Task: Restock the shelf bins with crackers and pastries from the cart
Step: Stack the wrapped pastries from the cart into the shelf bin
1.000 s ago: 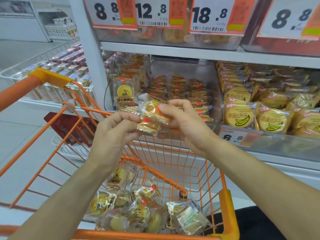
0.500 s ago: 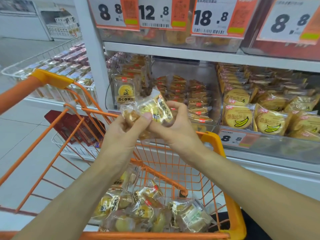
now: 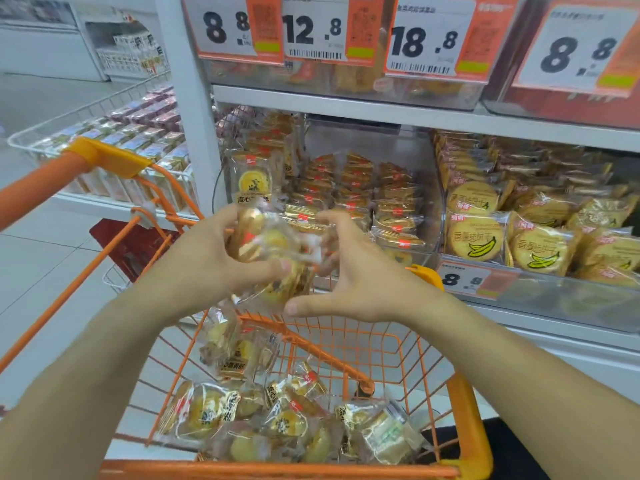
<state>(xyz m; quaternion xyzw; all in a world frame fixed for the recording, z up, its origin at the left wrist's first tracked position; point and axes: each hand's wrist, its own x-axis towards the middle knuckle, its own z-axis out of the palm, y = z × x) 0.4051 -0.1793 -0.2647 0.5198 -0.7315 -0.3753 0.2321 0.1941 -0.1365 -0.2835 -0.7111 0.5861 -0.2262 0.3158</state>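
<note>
My left hand (image 3: 204, 261) is shut on a bundle of clear-wrapped yellow pastry packs (image 3: 266, 251), held above the orange cart (image 3: 467, 427) in front of the shelf. My right hand (image 3: 360, 282) is at the bundle's right side with fingers spread and blurred, thumb stretched out below the packs. Several more pastry packs (image 3: 277, 420) lie in the cart's bottom. Behind the hands, a clear shelf bin (image 3: 408, 150) holds rows of gold-and-red wrapped pastries (image 3: 360, 192), with matching yellow pastry packs (image 3: 252, 181) standing at its left end.
To the right, a bin of round banana crackers (image 3: 485, 237) carries an 8.8 price tag (image 3: 464, 280). Price cards (image 3: 311, 29) hang on the upper shelf's bins. A white shelf post (image 3: 187, 116) stands left of the bins; a wire basket of packets (image 3: 114, 133) sits further left.
Both hands and the bundle have moved up and toward the shelf bin. My right hand has loosened from pinching the packs to spread fingers, while the left hand has taken more of the bundle.
</note>
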